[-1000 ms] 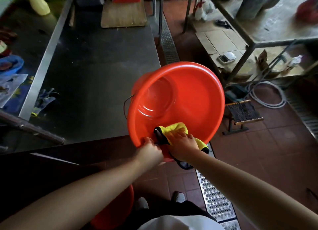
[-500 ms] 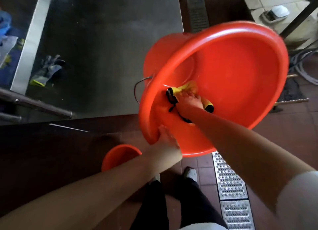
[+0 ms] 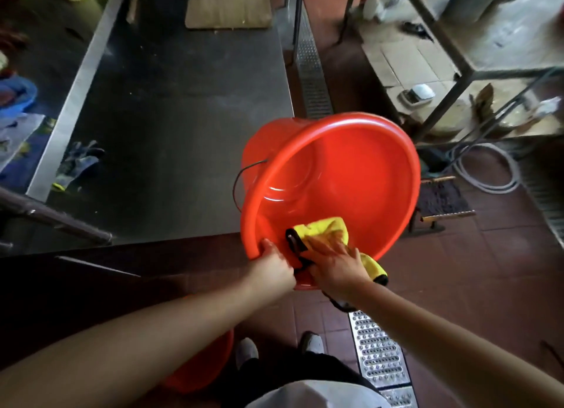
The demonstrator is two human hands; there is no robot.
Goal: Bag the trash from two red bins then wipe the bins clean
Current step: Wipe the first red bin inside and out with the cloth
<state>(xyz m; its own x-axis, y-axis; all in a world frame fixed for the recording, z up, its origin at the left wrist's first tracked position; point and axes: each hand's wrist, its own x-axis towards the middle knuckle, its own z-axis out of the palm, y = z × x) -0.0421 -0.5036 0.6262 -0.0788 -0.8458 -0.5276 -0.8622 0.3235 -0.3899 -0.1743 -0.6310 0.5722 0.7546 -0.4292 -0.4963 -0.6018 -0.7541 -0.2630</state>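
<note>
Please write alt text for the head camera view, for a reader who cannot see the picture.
A person tilts a red bin toward themselves, the left hand gripping its near rim while the right hand presses a yellow cloth against the inner wall. A steel table stands behind, and a second red bin sits on the tiled floor.

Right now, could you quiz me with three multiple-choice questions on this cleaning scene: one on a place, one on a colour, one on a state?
1. Where is the cloth?
A. on the steel table
B. inside the red bin
C. on the floor

2. What colour is the cloth?
A. yellow with black trim
B. white
C. blue

3. How is the red bin held?
A. upright on the floor
B. upside down
C. tilted, mouth toward the camera

Answers: 1 B, the right hand presses it against the inner wall. 2 A, plainly so. 3 C, the left hand grips its rim and the inside shows.
</note>
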